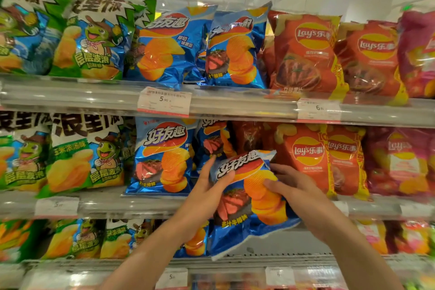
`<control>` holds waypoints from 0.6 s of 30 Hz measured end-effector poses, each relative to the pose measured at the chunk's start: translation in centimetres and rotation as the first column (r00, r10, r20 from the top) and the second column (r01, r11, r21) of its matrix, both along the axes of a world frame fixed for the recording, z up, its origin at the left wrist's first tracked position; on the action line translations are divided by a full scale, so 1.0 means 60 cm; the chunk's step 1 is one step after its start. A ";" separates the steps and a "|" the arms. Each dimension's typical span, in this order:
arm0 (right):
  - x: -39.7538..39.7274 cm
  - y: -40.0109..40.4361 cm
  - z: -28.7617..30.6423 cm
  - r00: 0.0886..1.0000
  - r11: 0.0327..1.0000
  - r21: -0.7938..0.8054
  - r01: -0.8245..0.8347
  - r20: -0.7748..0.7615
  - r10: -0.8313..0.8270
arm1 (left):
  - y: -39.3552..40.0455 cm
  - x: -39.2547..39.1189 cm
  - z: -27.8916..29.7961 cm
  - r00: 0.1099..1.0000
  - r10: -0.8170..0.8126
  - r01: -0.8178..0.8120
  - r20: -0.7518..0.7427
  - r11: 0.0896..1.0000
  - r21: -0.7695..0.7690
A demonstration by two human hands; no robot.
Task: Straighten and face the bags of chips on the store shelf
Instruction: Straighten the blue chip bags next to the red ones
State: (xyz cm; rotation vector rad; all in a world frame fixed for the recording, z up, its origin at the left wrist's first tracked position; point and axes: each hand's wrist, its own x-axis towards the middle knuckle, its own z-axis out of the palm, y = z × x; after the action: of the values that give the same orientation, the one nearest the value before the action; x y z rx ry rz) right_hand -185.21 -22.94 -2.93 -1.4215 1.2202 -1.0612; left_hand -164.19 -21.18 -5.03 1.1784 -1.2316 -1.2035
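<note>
Blue chip bag (247, 198), glossy foil printed with ridged chips and steak, is held tilted in front of the middle shelf (131, 205), gripped at its upper edge by the left hand (207, 186) and at its side by the right hand (289, 186). Best practice is probably to rotate it upright, label forward, and seat it in the gap between the standing blue bag (162, 155) and the red bags (306, 158).

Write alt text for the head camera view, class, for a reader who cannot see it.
Two bare hands, the left hand and right hand, hold a tilted blue chip bag in front of the middle shelf. Around it, green, blue, red and pink chip bags stand in rows on three shelves with price tags.
</note>
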 end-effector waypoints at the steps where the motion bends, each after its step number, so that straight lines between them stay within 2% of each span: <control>1: -0.003 0.004 -0.001 1.000 1.000 -0.009 -0.005 0.010 0.005 | 0.001 -0.002 -0.002 1.000 -0.008 0.009 0.003 0.999 -0.034; 4: -0.006 0.015 0.001 0.999 0.998 -0.059 -0.035 0.039 0.037 | 0.002 0.000 -0.004 1.000 -0.008 0.013 0.029 0.987 -0.158; 8: 0.015 0.017 -0.003 0.997 0.994 -0.084 -0.064 0.048 0.068 | 0.011 0.020 0.014 0.993 0.068 -0.039 0.100 0.961 -0.274; 11: 0.050 0.007 -0.004 0.992 0.987 -0.123 -0.099 0.064 0.107 | 0.020 0.049 0.028 0.970 0.162 -0.091 0.182 0.934 -0.345; 16: 0.123 -0.012 0.005 0.965 0.959 -0.177 -0.224 0.096 0.243 | 0.029 0.117 0.040 0.917 0.329 -0.216 0.224 0.884 -0.416; 18: 0.143 -0.033 0.004 0.972 0.963 -0.174 -0.208 0.077 0.223 | 0.033 0.141 0.046 0.897 0.375 -0.246 0.236 0.864 -0.439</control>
State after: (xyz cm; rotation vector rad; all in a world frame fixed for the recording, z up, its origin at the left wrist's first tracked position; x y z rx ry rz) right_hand -176.60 -24.94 -2.67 -1.5715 0.9018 -1.0840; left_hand -155.70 -19.21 -2.29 1.2265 -1.3741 -0.4942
